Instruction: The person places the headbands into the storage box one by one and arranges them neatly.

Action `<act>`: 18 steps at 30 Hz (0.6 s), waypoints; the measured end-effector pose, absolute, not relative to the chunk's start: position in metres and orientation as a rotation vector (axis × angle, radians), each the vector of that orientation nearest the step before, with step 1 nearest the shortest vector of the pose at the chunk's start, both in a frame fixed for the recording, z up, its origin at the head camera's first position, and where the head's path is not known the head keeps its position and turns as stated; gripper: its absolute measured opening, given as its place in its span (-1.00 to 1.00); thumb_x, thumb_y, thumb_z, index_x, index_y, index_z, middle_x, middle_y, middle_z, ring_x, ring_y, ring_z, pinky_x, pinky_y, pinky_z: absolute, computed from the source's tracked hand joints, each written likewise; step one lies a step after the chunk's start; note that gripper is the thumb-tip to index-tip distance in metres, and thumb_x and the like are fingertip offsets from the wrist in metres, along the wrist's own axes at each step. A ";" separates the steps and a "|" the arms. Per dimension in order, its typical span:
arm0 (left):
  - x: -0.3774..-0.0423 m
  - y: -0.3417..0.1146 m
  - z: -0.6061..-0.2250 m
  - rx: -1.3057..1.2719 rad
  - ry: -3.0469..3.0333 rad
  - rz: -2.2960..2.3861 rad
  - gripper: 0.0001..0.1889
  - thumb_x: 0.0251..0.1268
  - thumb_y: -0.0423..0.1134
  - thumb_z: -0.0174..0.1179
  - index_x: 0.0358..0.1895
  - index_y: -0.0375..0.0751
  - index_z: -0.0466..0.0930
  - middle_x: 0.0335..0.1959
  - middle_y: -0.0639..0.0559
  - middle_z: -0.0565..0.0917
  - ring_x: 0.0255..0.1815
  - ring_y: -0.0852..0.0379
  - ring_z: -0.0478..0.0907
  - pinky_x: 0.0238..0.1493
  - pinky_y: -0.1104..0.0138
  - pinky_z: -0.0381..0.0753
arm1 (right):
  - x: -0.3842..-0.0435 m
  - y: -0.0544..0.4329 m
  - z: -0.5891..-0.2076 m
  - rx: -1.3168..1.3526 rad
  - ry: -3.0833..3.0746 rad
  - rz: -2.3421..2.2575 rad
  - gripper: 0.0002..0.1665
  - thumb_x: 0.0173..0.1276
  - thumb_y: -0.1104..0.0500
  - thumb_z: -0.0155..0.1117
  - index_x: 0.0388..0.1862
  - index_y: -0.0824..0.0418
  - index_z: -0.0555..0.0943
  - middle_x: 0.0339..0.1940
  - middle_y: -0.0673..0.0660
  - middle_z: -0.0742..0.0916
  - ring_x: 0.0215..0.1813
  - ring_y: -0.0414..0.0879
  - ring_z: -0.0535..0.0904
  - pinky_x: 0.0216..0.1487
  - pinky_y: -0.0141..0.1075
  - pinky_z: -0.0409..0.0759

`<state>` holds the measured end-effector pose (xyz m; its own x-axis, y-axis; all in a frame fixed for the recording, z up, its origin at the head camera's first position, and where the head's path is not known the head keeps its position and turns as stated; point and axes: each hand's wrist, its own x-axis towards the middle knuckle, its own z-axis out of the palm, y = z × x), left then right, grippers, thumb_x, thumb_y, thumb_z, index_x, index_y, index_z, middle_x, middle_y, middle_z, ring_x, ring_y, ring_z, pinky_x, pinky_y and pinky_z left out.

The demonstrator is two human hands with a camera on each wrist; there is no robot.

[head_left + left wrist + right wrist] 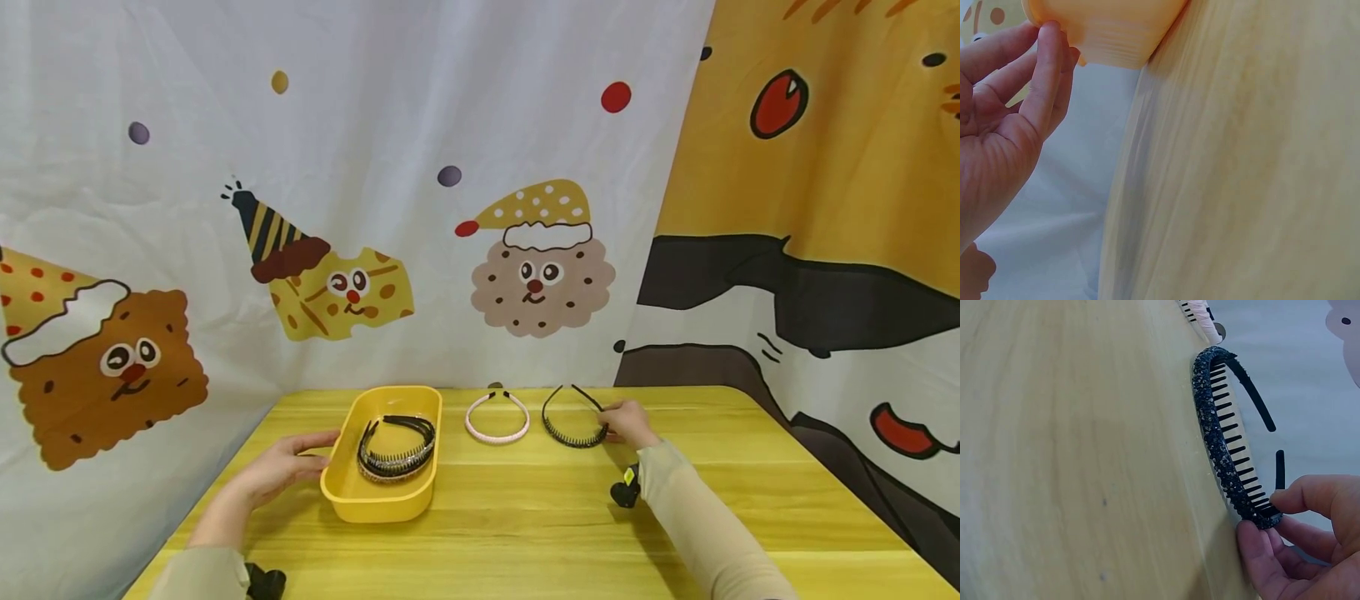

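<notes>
My right hand pinches a black glittery headband by one side, thumb against the inner face and fingers outside. The headband has comb teeth along its inside, and its two ends point toward the backdrop. At the left, my left hand touches the side of a yellow plastic basket, its fingertips right at the rim. Several dark headbands, some with teeth and sparkle, lie stacked inside the basket.
Between the basket and the black headband lies a pink headband near the back edge of the wood-grain table. A white cloth backdrop with cartoon prints hangs behind the table.
</notes>
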<state>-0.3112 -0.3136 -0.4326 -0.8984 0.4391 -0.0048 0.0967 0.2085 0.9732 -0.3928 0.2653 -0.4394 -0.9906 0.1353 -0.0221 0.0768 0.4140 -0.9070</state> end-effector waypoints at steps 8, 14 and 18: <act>-0.309 -0.313 -0.430 0.504 2.213 1.745 -0.33 0.44 -0.32 0.10 0.44 -0.59 0.01 0.43 -0.52 0.06 0.22 -0.10 0.47 0.10 0.22 0.57 | -0.396 0.266 -0.438 -0.228 -2.618 1.656 -0.47 0.29 0.34 0.17 0.20 0.62 0.44 -0.05 0.44 0.59 -0.29 0.02 0.57 -0.25 -0.14 0.70; -0.307 -0.312 -0.428 0.502 2.223 1.746 -0.33 0.43 -0.33 0.10 0.44 -0.59 0.02 0.43 -0.53 0.06 0.24 -0.16 0.45 0.10 0.21 0.57 | -0.393 0.264 -0.433 -0.183 -2.615 1.714 -0.47 0.28 0.36 0.18 0.19 0.63 0.44 0.02 0.51 0.58 -0.27 0.06 0.60 -0.21 -0.07 0.70; -0.307 -0.311 -0.428 0.498 2.233 1.738 -0.34 0.43 -0.34 0.10 0.43 -0.60 0.02 0.43 -0.53 0.06 0.25 -0.19 0.43 0.11 0.21 0.56 | -0.391 0.265 -0.433 -0.144 -2.619 1.726 -0.46 0.26 0.38 0.17 0.19 0.65 0.43 0.00 0.53 0.59 -0.28 0.11 0.60 -0.19 -0.05 0.69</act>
